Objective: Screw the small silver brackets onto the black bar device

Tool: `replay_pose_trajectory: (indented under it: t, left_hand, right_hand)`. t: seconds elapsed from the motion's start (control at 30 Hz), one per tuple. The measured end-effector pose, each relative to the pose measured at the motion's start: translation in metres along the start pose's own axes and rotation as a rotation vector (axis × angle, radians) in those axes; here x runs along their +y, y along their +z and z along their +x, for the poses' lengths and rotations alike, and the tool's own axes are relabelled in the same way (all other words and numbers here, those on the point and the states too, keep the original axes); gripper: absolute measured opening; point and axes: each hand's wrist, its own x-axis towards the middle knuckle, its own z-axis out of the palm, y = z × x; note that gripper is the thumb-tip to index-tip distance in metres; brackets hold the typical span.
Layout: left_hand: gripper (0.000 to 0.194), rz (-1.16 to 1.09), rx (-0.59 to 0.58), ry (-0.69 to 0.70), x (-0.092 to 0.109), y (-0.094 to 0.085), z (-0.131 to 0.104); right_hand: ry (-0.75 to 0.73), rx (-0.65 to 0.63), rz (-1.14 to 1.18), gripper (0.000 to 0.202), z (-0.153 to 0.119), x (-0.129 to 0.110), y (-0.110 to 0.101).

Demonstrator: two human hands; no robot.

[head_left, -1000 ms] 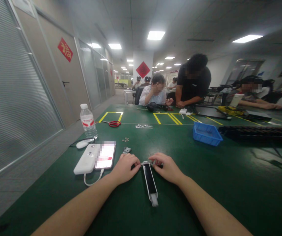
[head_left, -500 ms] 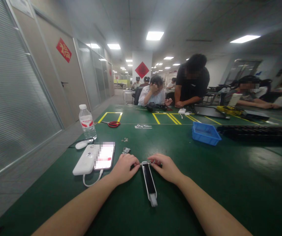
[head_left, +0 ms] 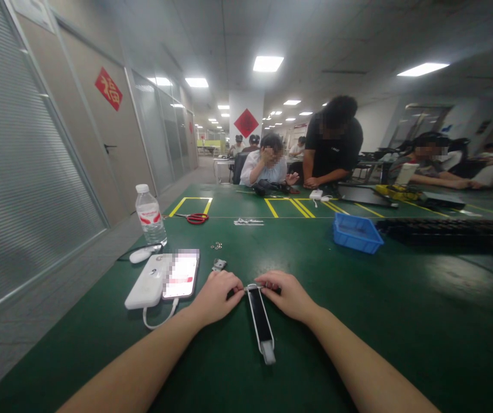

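Note:
A long, narrow object with a white rim, a black middle and a grey near end (head_left: pixel 260 319) lies on the green table in front of me. My left hand (head_left: pixel 220 291) pinches at the left of its far end, thumb and fingers closed. On the other side, my right hand (head_left: pixel 287 293) has its fingertips closed on a small metal-looking bit at the far right corner. What exactly sits between the fingertips is too small to name. Just beyond my left hand is a small grey metal piece (head_left: pixel 219 264), with several tiny rings (head_left: pixel 216 245) farther back.
To the left are a phone (head_left: pixel 181 275), a white power bank (head_left: pixel 145 281) with a cable, a white mouse-like item (head_left: pixel 142 254) and a water bottle (head_left: pixel 150 218). Red-handled scissors (head_left: pixel 197 218) and a blue tray (head_left: pixel 357 234) lie farther off. Two people are across the table.
The view has shifted slightly. Both hands stay at the far end of the narrow object, with hardly any visible movement.

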Motion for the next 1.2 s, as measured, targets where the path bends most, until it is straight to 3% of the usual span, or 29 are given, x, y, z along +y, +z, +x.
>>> replay_pose_trajectory:
  t: [0.47,0.8,1.2]
  left_hand:
    - [0.01,0.02,-0.003,0.001,0.001,0.0002,0.0]
    - [0.009,0.027,0.009,-0.01,0.0012,0.0006,-0.0007]
    - [0.013,0.028,0.006,0.025,-0.0017,0.0021,-0.0004]
  right_hand:
    - [-0.046,-0.063,-0.013,0.027,0.0001,-0.0013,-0.0007]
    - [-0.038,0.028,0.05,0.031,-0.0002,-0.003,-0.0029]
    - [-0.032,0.007,0.001,0.03,-0.0002,-0.0011,-0.0019]
